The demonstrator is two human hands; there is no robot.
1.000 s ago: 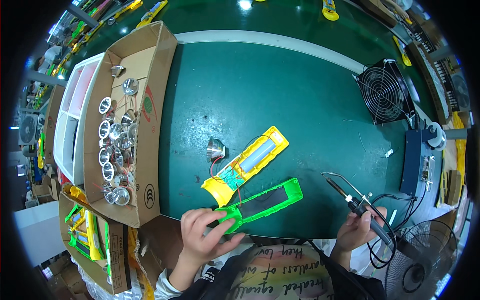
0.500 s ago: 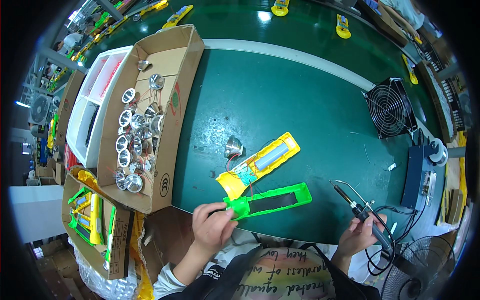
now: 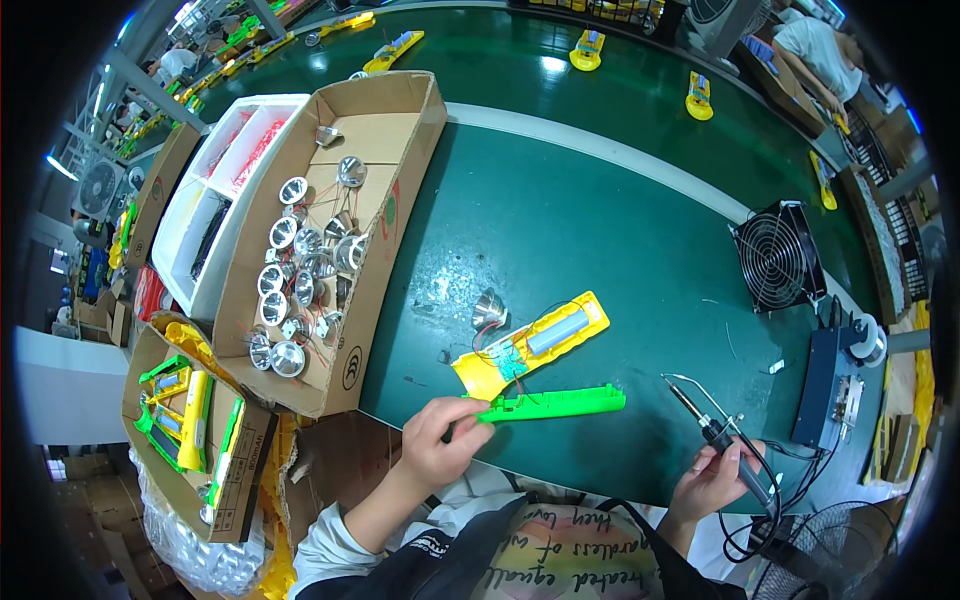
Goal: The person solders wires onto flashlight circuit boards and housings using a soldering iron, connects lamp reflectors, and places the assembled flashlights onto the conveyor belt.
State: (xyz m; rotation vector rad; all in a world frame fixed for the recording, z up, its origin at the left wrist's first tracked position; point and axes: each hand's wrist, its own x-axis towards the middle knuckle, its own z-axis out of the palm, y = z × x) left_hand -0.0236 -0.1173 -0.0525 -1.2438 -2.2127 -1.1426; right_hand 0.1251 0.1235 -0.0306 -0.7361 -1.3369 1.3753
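My left hand (image 3: 442,440) pinches the near left end of a green plastic housing half (image 3: 555,403), which stands tilted on its side so its long wall shows. Just beyond it lies a yellow housing half (image 3: 482,372) holding a blue battery cell (image 3: 558,333) and a small green circuit board (image 3: 507,357). Thin wires run from the board to a silver reflector cup (image 3: 490,310) and towards the green half. Off to the right, my right hand (image 3: 714,474) is closed around the handle of a soldering iron (image 3: 716,436), its tip pointing up and left, apart from the housings.
A cardboard box (image 3: 388,235) of wired reflectors stands at left, beside a white foam tray (image 3: 170,245). A smaller box (image 3: 232,480) holds green and yellow housings. At right are a black fan (image 3: 778,258), a soldering station (image 3: 828,385) and cables. Beyond, yellow housings lie along a green belt (image 3: 640,95).
The green housing half has been tipped from lying open side up onto its side by my left hand. My right hand still holds the soldering iron. The whole view has shifted slightly.
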